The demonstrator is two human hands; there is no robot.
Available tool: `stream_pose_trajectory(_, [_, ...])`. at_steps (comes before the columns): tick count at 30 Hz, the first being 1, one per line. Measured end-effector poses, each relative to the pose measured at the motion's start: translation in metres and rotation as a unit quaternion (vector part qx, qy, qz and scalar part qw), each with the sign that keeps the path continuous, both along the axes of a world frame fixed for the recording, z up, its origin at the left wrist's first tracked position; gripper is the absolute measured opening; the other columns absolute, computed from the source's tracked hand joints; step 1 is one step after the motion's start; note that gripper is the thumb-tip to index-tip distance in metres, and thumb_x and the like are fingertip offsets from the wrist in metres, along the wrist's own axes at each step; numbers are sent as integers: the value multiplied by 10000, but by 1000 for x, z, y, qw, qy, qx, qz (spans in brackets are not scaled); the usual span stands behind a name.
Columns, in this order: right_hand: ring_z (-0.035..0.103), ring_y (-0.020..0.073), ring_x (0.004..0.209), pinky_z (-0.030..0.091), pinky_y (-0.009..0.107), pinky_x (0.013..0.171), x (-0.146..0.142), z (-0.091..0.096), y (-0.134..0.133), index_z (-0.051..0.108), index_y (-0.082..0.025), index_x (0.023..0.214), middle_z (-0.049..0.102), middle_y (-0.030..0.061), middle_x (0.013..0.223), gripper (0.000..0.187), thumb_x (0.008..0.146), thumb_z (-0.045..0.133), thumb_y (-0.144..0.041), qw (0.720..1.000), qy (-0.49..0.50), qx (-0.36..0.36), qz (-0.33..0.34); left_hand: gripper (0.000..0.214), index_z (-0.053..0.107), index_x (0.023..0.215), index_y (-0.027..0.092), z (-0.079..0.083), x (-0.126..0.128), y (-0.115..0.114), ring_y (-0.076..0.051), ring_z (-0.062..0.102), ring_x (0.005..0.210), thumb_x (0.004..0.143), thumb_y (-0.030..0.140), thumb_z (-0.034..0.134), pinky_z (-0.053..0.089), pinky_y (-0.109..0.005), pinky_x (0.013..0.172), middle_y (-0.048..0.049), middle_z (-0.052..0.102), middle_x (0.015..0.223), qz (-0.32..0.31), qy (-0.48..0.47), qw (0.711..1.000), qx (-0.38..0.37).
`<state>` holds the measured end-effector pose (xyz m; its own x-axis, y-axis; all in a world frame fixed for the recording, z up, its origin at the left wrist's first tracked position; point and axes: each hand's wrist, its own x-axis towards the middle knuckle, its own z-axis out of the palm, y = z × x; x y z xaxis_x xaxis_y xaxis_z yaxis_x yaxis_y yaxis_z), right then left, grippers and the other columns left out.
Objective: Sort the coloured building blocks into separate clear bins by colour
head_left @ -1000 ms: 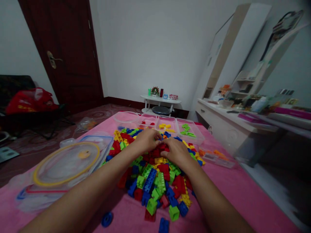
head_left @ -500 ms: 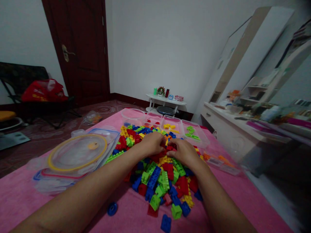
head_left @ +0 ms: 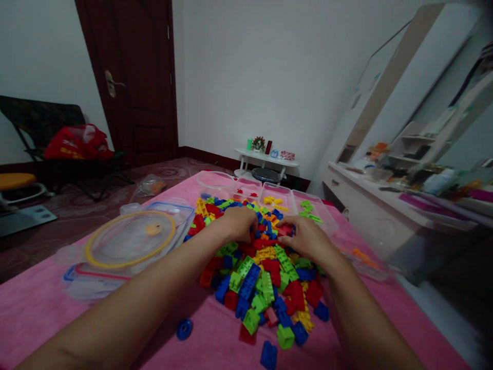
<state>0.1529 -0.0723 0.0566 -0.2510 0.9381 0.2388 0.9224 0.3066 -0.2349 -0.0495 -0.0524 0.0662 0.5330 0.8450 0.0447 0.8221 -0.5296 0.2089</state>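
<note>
A heap of toy building bricks in red, blue, green and yellow lies on a pink cloth. My left hand reaches into the far part of the heap, fingers curled downward and their tips hidden among the bricks. To its right, my right hand rests on the heap with thumb and forefinger apart. A red brick shows in that gap; whether it is gripped is unclear. Near the front lie a loose blue wheel and a blue brick.
Beyond the heap stand clear containers, one with red pieces, one with yellow pieces, another with green pieces. Stacked clear lids lie left. A clear box with orange pieces sits right, near a white dresser.
My hands have moved apart, the right one shifting right, and blue and orange bricks now show between them. The view has shifted slightly.
</note>
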Motion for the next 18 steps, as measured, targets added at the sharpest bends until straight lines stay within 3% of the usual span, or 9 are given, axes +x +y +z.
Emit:
stream_pose_trajectory(4, [612, 210, 815, 397, 282, 695, -1, -7, 1, 712, -241, 832, 698, 38, 856, 191, 645, 675, -225, 997, -58, -46, -8, 187, 716, 689, 169, -7, 16, -9, -340, 633, 843, 546, 53, 686, 476, -441, 768, -148, 672, 784, 53, -46, 997, 43])
stream_pose_trajectory(8, [611, 182, 746, 396, 266, 663, -1, -6, 3, 721, -234, 785, 698, 22, 781, 156, 660, 637, -195, 998, -38, -52, -3, 110, 707, 678, 178, -6, 12, -3, -290, 631, 829, 580, 130, 694, 477, -382, 771, -112, 666, 752, 58, -36, 997, 20])
stream_pose_trajectory(11, [594, 164, 664, 389, 249, 593, 1, 2, 1, 729, -223, 774, 688, 15, 722, 139, 666, 645, -249, 999, 11, -37, -5, 105, 714, 715, 181, -1, 2, 5, -211, 613, 684, 630, 227, 674, 465, -297, 652, -67, 660, 700, 21, -84, 995, -40])
stream_pose_trajectory(13, [574, 158, 612, 382, 251, 560, 1, 8, -1, 727, -209, 759, 669, 13, 669, 148, 674, 646, -300, 999, 52, 1, -18, 128, 702, 723, 170, 2, -1, 8, -148, 559, 549, 659, 270, 655, 430, -246, 546, -28, 626, 614, -10, -180, 976, -126])
stream_pose_trajectory(15, [569, 155, 594, 394, 258, 560, -1, 14, -3, 722, -191, 777, 663, 13, 657, 191, 690, 636, -338, 992, 118, 44, -18, 162, 678, 717, 154, 4, -1, 9, -113, 504, 467, 679, 308, 647, 399, -219, 478, 1, 577, 542, -19, -276, 936, -218])
stream_pose_trajectory(18, [599, 164, 638, 442, 273, 588, -4, 18, -4, 713, -166, 838, 691, 35, 737, 243, 699, 638, -351, 971, 227, 79, 1, 218, 646, 681, 140, 3, 1, 7, -104, 487, 443, 684, 357, 665, 402, -219, 462, 18, 537, 494, -6, -340, 895, -289])
